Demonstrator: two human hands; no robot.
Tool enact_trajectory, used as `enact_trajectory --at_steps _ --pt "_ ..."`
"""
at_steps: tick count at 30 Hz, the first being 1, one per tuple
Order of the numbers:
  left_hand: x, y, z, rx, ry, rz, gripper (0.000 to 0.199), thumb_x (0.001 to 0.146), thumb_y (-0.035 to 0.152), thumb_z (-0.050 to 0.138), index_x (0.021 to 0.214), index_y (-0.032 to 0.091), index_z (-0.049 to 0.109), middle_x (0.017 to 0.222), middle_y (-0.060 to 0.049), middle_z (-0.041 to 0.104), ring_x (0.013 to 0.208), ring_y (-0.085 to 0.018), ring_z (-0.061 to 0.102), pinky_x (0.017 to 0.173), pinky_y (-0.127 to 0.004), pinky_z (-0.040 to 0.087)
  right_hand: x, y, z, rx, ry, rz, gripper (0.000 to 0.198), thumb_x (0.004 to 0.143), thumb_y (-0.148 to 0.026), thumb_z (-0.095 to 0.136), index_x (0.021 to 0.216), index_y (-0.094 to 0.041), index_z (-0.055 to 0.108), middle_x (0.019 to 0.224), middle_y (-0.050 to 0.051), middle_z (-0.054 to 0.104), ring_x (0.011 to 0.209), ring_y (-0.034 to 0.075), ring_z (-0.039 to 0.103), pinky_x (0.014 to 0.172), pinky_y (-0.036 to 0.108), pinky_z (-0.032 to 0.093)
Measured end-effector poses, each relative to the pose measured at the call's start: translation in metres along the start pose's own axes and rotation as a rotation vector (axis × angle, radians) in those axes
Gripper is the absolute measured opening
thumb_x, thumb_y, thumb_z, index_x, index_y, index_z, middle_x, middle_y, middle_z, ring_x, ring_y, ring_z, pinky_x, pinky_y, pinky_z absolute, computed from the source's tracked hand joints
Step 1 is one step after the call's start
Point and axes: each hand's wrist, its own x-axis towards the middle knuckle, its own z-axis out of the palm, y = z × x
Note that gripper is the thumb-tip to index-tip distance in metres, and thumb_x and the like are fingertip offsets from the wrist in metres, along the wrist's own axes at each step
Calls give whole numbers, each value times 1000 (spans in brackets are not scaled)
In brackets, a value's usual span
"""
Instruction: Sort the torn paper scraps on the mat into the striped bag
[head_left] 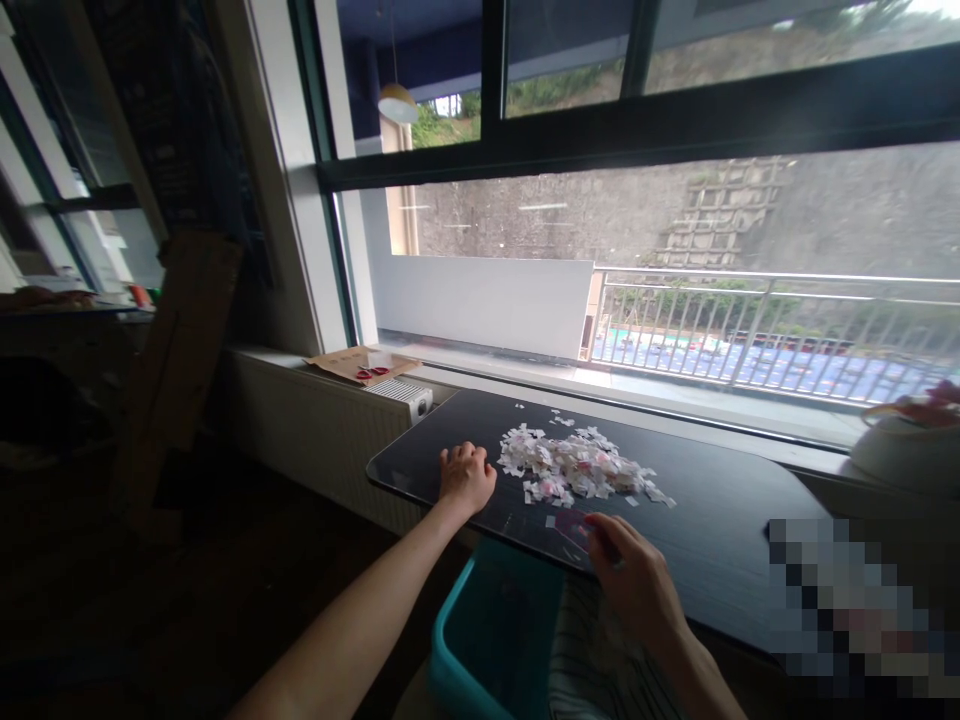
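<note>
A loose heap of small white paper pieces (574, 460), some with pinkish spots, lies on a dark tabletop (712, 510). Just left of the heap, my left hand (469, 480) rests on the table with its fingers curled under; whatever may be beneath them is hidden. My right hand (634, 565) is at the table's near edge, thumb and fingers pinched on a small see-through, pinkish plastic piece (574, 530). A white scrap (550, 521) shows at that piece's left end. Below the edge, between my arms, stands a teal plastic bin (454, 615).
Behind the table runs a window ledge (487, 372). Red-handled scissors (373, 373) lie on a brown paper envelope (337, 365) on the radiator (315, 430). A white pot (892, 455) stands at the right, above a pixelated area. Cardboard (176, 370) leans at the left.
</note>
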Motion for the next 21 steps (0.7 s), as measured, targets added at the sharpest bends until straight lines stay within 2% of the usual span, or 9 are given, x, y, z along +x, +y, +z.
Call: enact_trajectory --at_steps 4,9,11,16,21 --pt "0 0 0 -1 -6 -5 23 84 27 44 94 19 63 101 -10 61 96 -26 54 94 -47 34 5 -2 3 29 -7 19 26 90 -28 42 104 -21 64 93 6 69 72 17 65 63 25 49" --pt "-1 2 -2 7 -7 -13 23 83 27 44 94 18 63 101 -11 61 96 -26 54 94 -47 33 2 -9 0 170 -123 -4 26 91 -31 44 100 -21 65 87 5 69 71 16 64 64 23 50" --pt "-1 2 -2 11 -5 -17 23 83 27 45 94 18 63 101 -11 61 97 -27 54 94 -47 33 0 -8 -4 152 -88 24 26 90 -32 44 99 -20 66 85 5 70 69 16 64 63 23 50" --pt "-1 2 -2 5 -8 -13 23 84 27 43 94 18 62 101 -11 60 98 -27 54 95 -47 33 -9 11 -13 -66 84 132 26 88 -35 46 100 -21 65 91 6 71 65 18 66 57 26 48" --pt "-1 2 -2 0 -13 -13 23 84 28 43 94 18 62 101 -11 60 97 -26 54 94 -47 34 -15 8 -10 -10 24 74 26 90 -35 44 98 -23 66 89 5 72 68 18 67 55 23 49"
